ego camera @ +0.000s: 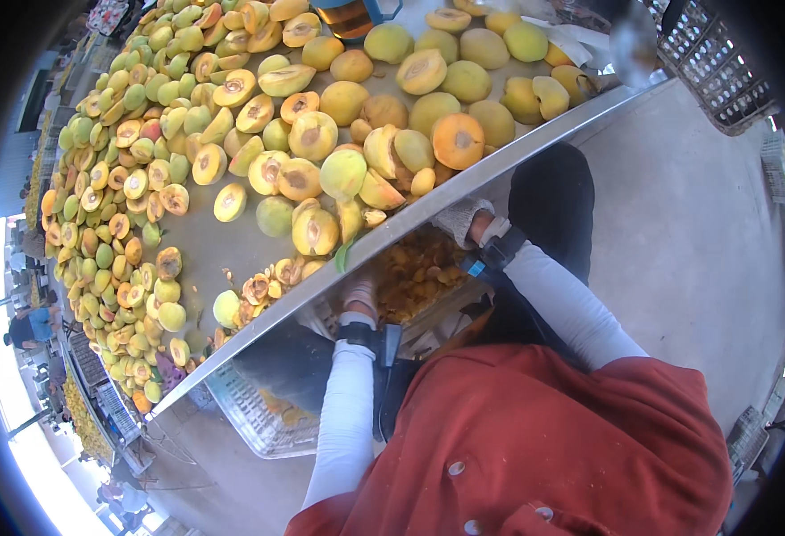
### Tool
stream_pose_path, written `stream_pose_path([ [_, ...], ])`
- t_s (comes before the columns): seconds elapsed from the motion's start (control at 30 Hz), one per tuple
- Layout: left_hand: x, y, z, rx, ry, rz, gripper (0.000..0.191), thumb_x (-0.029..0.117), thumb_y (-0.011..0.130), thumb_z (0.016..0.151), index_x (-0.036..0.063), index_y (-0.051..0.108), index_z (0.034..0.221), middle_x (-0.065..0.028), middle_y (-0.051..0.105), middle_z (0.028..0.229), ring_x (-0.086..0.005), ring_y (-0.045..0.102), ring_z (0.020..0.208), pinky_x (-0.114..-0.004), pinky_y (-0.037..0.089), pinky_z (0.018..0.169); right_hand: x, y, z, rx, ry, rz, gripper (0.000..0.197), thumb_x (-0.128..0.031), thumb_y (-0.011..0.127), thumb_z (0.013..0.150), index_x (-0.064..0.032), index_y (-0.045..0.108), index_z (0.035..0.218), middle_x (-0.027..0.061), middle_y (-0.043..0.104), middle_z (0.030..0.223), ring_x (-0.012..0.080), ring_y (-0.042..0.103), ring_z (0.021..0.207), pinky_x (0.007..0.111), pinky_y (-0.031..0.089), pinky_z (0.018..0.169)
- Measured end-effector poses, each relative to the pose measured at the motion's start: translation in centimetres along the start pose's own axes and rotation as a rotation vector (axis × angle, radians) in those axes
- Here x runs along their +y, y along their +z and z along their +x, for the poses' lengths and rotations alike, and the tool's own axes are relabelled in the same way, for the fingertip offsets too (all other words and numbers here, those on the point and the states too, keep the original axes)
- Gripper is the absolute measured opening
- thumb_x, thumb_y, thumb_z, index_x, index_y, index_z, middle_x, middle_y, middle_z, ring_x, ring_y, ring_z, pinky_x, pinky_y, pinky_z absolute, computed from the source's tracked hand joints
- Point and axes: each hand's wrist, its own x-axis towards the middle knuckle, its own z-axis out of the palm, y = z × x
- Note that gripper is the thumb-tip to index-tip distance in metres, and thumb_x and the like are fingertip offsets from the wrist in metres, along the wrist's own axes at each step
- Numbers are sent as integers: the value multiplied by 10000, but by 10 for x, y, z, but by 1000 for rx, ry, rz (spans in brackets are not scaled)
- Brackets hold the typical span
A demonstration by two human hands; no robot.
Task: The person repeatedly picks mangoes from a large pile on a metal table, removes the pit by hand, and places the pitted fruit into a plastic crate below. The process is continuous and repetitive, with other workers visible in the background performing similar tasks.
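Below the rim of a metal-edged table [426, 209], both of my hands reach down beside a crate of yellow-orange fruit pieces [422, 273]. My left hand [360, 295] is at the crate's left side, its fingers hidden by the table edge. At the far right side is my right hand [461, 220] in a pale knitted glove, partly under the rim. Whether either hand grips the crate is not visible. On the tabletop lie many halved yellow peaches [313, 136], some whole ones [466, 82], and a heap of fruit scraps [258, 289] near the rim.
A mug with amber liquid [349, 19] stands among the fruit. A white plastic crate [265, 429] is on the floor at lower left, and a dark perforated crate [721, 67] is at upper right. People [31, 326] are at far left.
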Motion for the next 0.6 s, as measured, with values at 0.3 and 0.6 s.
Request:
stream_pose_path([
  [0.3, 47, 9, -107, 126, -81, 670, 391, 259, 643, 785, 82, 632, 1133, -213, 571, 1232, -344, 574, 1119, -382, 477, 933, -14, 82, 3, -69, -3, -449, 258, -230, 534, 867, -78, 673, 1024, 162, 662, 1038, 308, 632, 986, 397, 487, 843],
  [0.6, -29, -34, 14, 394, 750, 1131, 352, 316, 628, 830, 91, 641, 1101, -133, 639, 1134, -313, 593, 1061, -382, 464, 923, -13, 98, 27, -156, 62, -273, 312, -244, 538, 873, -54, 649, 1094, 151, 649, 1099, 304, 617, 1029, 407, 463, 905],
])
